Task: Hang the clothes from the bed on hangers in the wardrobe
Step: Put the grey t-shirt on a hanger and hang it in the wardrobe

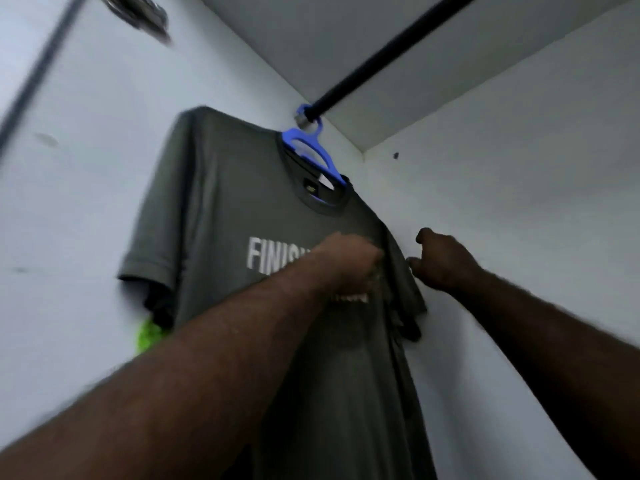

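A grey T-shirt [221,202] with white lettering hangs on a blue hanger [313,147], which is hooked over the black rod [381,53] at its left end inside the white wardrobe. My left hand [346,265] is on the shirt's chest, over the lettering, with its fingers curled into the fabric. My right hand [445,261] is at the shirt's right sleeve edge. Its fingers are curled, the thumb is raised, and one fingertip touches the sleeve. Whether it holds fabric is hidden.
Behind the grey shirt, at its left sleeve, a dark garment [161,311] and a bright green one [149,336] peek out. White wardrobe walls [519,202] close in on the left and right. The rod runs up to the right, bare past the hanger.
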